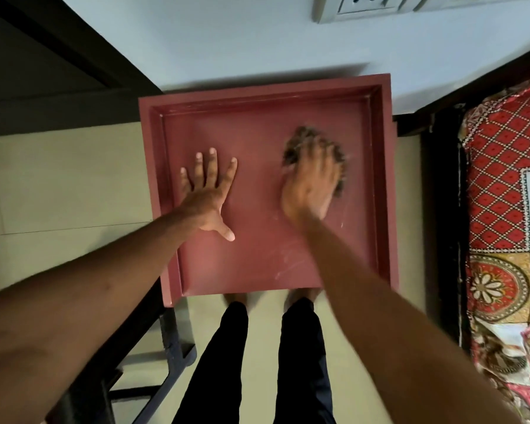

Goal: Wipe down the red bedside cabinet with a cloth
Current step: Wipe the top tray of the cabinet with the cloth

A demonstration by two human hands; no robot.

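Note:
The red bedside cabinet [257,117] fills the middle of the view, seen from straight above, with a raised rim on its left, far and right sides. My left hand [210,194] lies flat on the left half of the top, fingers spread and straight. My right hand [311,182] presses a dark speckled cloth [297,142] onto the right half of the top. The right hand and the cloth are blurred. Most of the cloth is hidden under that hand. Pale streaks show on the surface near the front right.
A pale wall with a socket plate [367,4] stands behind the cabinet. A bed with a patterned red cover [508,209] runs along the right. Dark furniture [43,71] and a metal frame [172,347] stand at the left. My legs [257,362] are at the cabinet's front edge.

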